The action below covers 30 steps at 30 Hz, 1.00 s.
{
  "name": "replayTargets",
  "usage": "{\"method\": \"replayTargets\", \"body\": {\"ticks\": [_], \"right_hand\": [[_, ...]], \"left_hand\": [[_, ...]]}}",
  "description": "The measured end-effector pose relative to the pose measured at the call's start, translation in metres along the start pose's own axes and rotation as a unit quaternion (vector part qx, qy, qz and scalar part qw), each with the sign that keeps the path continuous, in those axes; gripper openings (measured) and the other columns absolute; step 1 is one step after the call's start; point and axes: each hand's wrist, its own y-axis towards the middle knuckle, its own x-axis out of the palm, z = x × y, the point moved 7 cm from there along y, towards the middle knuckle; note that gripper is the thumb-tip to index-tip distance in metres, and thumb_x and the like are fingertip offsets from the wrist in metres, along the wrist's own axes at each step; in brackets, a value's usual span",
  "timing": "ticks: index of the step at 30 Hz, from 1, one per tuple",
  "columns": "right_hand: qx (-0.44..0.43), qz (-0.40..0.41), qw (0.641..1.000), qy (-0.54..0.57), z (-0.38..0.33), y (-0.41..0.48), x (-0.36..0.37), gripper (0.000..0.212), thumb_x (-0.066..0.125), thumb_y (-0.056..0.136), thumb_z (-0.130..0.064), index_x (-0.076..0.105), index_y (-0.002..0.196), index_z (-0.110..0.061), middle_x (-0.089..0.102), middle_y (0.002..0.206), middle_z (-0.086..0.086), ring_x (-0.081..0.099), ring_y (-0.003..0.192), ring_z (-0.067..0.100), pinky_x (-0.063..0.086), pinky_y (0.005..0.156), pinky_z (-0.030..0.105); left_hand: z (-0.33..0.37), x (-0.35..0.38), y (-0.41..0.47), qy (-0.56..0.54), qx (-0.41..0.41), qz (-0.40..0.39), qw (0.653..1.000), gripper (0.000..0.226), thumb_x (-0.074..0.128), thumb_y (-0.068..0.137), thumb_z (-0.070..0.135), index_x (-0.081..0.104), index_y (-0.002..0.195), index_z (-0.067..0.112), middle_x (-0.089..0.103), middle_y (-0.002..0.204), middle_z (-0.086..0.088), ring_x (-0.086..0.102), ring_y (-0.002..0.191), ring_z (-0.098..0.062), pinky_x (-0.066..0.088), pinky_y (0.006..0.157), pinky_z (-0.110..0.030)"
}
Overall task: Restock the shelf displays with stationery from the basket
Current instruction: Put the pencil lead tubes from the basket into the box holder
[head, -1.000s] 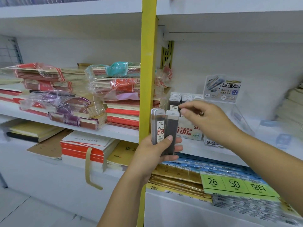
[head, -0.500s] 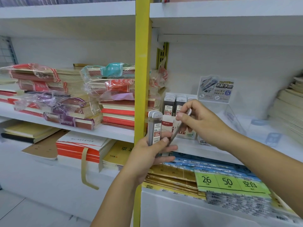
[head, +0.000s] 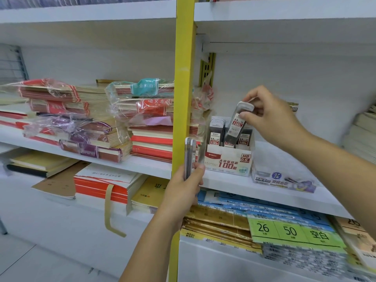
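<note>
My right hand (head: 270, 119) pinches the top of a pencil lead case (head: 237, 125), dark with a white cap and red label. The case is tilted, its lower end inside the white display box (head: 226, 161) on the middle shelf. Several like cases stand in that box. My left hand (head: 182, 188) holds two more lead cases (head: 190, 157) upright, edge-on, in front of the yellow shelf post (head: 183, 88). The basket is not in view.
Plastic-wrapped notebook stacks (head: 81, 123) fill the left shelf. A clear box of lead packs (head: 283, 180) sits right of the display box. Below lie blue and gold paper packs (head: 219, 218) and a green label sheet (head: 291, 231). Book stacks (head: 364, 135) sit far right.
My right hand took one case from the left hand's bundle and carried it up and right to the display box. The left hand turned its remaining cases edge-on.
</note>
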Motion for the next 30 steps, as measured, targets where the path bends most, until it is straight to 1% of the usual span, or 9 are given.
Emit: {"method": "replayTargets", "body": {"ticks": [4,7,10,14,18,20,22,25,30], "right_hand": [[0.034,-0.041,0.998,-0.016,0.019,0.003,0.023,0.022,0.07,0.086,-0.018,0.056,0.099,-0.029,0.066,0.094,-0.008,0.064,0.088,0.011,0.055,0.081,0.038],[0.014,-0.022,0.996,-0.083,0.028,0.001,0.031,0.017,0.071,0.085,-0.02,0.062,0.099,-0.026,0.056,0.096,-0.005,0.055,0.087,0.01,0.047,0.08,0.029],[-0.006,-0.005,0.982,-0.189,0.032,-0.003,0.033,0.028,0.07,0.086,-0.025,0.066,0.113,-0.02,0.046,0.099,0.001,0.043,0.098,0.015,0.043,0.085,0.034],[-0.012,-0.008,0.969,-0.245,0.025,-0.013,0.031,0.041,0.063,0.09,-0.029,0.058,0.131,-0.023,0.043,0.102,-0.002,0.038,0.102,0.014,0.038,0.086,0.03],[0.043,-0.082,0.996,-0.013,0.01,-0.035,0.035,0.026,0.059,0.091,-0.04,0.061,0.116,-0.045,0.058,0.102,-0.019,0.055,0.091,-0.002,0.042,0.076,0.01],[0.085,-0.175,0.974,0.12,-0.001,-0.05,0.049,0.025,0.06,0.089,-0.044,0.062,0.113,-0.048,0.067,0.101,-0.027,0.059,0.092,-0.014,0.044,0.068,0.002],[0.097,-0.218,0.954,0.181,-0.006,-0.059,0.059,0.02,0.063,0.089,-0.038,0.068,0.108,-0.04,0.071,0.098,-0.024,0.064,0.09,-0.01,0.048,0.073,0.006],[0.113,-0.196,0.961,0.159,-0.005,-0.062,0.057,0.01,0.066,0.088,-0.032,0.072,0.096,-0.029,0.074,0.086,-0.012,0.066,0.077,-0.002,0.05,0.076,0.023],[0.113,-0.035,0.98,0.16,0.0,-0.044,0.018,0.005,0.058,0.095,-0.025,0.063,0.094,-0.023,0.073,0.084,-0.006,0.067,0.069,0.003,0.051,0.055,0.015]], "left_hand": [[0.002,0.004,0.0,-0.057,-0.008,-0.03,0.998,0.014,0.056,0.098,0.034,0.064,0.108,0.027,0.052,0.071,0.007,0.04,0.054,-0.005,0.032,0.045,-0.019],[0.004,0.005,-0.002,-0.043,-0.004,-0.043,0.998,0.016,0.052,0.1,0.036,0.065,0.107,0.029,0.054,0.071,0.005,0.042,0.054,-0.005,0.035,0.046,-0.02],[0.006,0.007,-0.005,-0.012,0.001,-0.053,0.999,0.018,0.052,0.099,0.045,0.068,0.098,0.037,0.061,0.076,0.002,0.05,0.058,-0.005,0.042,0.051,-0.021],[0.01,0.012,-0.009,0.021,0.009,-0.08,0.997,0.02,0.05,0.099,0.043,0.06,0.115,0.039,0.072,0.09,0.013,0.056,0.066,0.0,0.046,0.057,-0.018],[0.014,0.022,-0.016,-0.011,0.009,-0.147,0.989,0.044,0.053,0.089,0.052,0.056,0.129,0.032,0.074,0.108,0.003,0.057,0.073,-0.005,0.046,0.057,-0.021],[0.016,0.029,-0.02,-0.025,0.01,-0.186,0.982,0.051,0.054,0.088,0.053,0.054,0.133,0.028,0.073,0.115,-0.001,0.061,0.077,-0.008,0.048,0.057,-0.021],[0.016,0.034,-0.023,-0.032,0.001,-0.209,0.977,0.051,0.053,0.09,0.052,0.053,0.134,0.026,0.073,0.118,-0.004,0.067,0.085,-0.012,0.054,0.059,-0.022],[0.012,0.035,-0.023,-0.042,-0.022,-0.2,0.979,0.044,0.05,0.094,0.046,0.052,0.133,0.025,0.074,0.115,-0.006,0.072,0.101,-0.021,0.061,0.066,-0.028],[0.008,0.021,-0.016,0.005,-0.014,-0.12,0.993,0.03,0.044,0.103,0.04,0.058,0.124,0.024,0.077,0.103,-0.001,0.075,0.088,-0.017,0.059,0.06,-0.027]]}}
